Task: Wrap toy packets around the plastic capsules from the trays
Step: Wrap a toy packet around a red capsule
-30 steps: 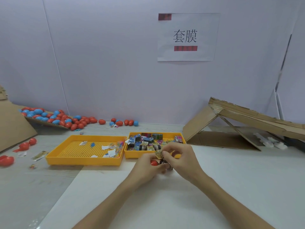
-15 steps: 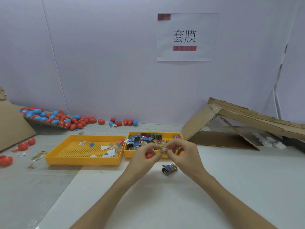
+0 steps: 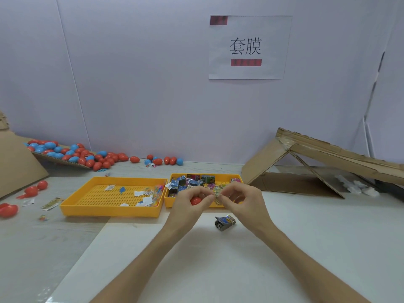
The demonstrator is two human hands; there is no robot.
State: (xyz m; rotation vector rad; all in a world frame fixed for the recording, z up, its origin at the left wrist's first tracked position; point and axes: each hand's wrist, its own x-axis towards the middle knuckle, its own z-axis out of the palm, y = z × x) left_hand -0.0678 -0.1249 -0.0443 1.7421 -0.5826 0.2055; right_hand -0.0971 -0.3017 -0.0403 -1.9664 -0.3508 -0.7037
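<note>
My left hand (image 3: pixel 190 204) cups a red plastic capsule (image 3: pixel 195 200) in its palm, and its thumb and forefinger pinch a small printed toy packet (image 3: pixel 217 196). My right hand (image 3: pixel 244 201) pinches the same packet from the other side. Both hands are raised just in front of the right yellow tray (image 3: pixel 238 178), which holds several toy packets. A second blue and black toy packet (image 3: pixel 224 222) lies on the white board below my hands. The left yellow tray (image 3: pixel 109 209) holds a few paper scraps and small bits.
A heap of red and blue capsules (image 3: pixel 72 153) lies on a cardboard slope at the back left, with loose ones (image 3: pixel 32 190) on the table. Folded cardboard (image 3: pixel 317 162) stands at the right. A paper sign (image 3: pixel 248 47) hangs on the wall.
My hands lifted from the table up toward the right tray with the capsule and one packet. The blue and black packet stayed behind on the white board.
</note>
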